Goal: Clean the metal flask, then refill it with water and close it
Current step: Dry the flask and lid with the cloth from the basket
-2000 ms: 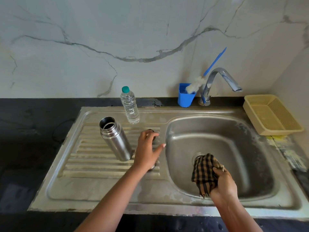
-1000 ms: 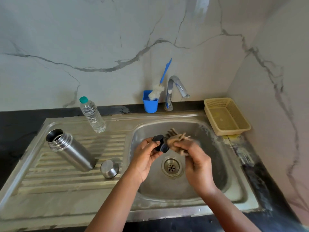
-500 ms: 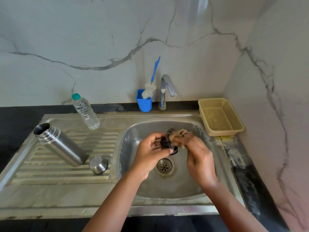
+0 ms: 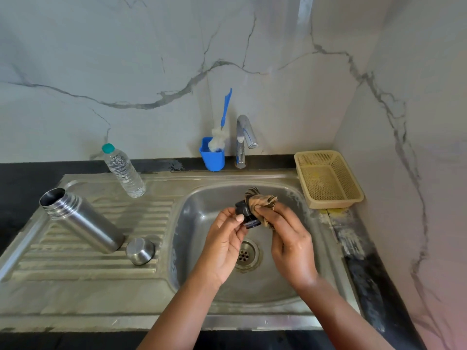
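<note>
At about nine o'clock on the ribbed draining board stands the metal flask [image 4: 80,221], open-mouthed, leaning in this wide view; how much water it holds, I can't see into it to say. Just beside its base, toward the basin, sits a small steel cap [image 4: 140,250], dome up. Behind them, near eleven o'clock, a clear plastic bottle [image 4: 123,171] with a teal top stands on the sink's [image 4: 106,294] back edge.

Over the basin, dead centre, both hands are busy. The left hand [image 4: 222,245] pinches a small dark stopper [image 4: 244,215] between thumb and fingertips; the stopper is half hidden by the fingers and its shape is hard to make out. The right hand [image 4: 290,242] grips a checked brown cloth [image 4: 260,202], bunched up and pressed against the stopper, most of the cloth buried in the palm. Below them the drain [image 4: 246,255] shows, partly covered by the left hand.

At twelve o'clock a blue cup [image 4: 212,155] holds a white-headed brush [image 4: 219,137] with a blue handle, next to the chrome tap [image 4: 243,140]. At two o'clock a beige plastic basket [image 4: 328,179] sits in the corner of the dark tabletop [image 4: 364,269], whose surface there is blotched with pale marks. Both forearms run out of the bottom of the view.
</note>
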A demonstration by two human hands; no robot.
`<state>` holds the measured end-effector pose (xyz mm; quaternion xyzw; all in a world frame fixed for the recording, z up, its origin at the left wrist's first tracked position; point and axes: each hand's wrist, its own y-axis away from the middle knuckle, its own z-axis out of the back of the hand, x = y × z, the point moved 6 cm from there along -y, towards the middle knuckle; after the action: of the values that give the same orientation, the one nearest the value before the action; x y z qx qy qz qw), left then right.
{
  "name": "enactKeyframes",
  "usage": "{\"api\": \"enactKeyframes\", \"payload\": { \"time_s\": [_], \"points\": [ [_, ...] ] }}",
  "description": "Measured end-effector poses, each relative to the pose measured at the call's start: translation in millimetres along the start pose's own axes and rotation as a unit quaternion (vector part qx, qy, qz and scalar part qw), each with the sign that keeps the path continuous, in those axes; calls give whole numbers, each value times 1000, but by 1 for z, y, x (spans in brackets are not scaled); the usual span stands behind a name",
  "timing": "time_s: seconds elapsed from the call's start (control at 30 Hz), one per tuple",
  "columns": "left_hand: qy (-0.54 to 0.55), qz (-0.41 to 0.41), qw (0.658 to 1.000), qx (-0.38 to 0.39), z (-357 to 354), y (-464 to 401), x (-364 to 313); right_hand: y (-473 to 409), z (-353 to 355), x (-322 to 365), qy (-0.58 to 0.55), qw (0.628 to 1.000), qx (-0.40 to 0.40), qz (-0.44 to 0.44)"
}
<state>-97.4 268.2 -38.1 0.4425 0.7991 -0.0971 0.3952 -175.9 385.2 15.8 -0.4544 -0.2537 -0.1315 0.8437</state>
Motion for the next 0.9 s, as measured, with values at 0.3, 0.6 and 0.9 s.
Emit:
{"api": "enactKeyframes", "payload": {
  "time_s": [0.3,0.6,0.9],
  "points": [
    [-19,-14,1000,2,-1,-7,-2,0,3,-10,-41,997,2,-61],
    [-15,16,1000,15,0,-8,1,-1,6,-12,-46,997,-1,-64],
    [-12,41,998,46,-10,-4,2,6,-4,4,50,997,40,47]
  ]
}}
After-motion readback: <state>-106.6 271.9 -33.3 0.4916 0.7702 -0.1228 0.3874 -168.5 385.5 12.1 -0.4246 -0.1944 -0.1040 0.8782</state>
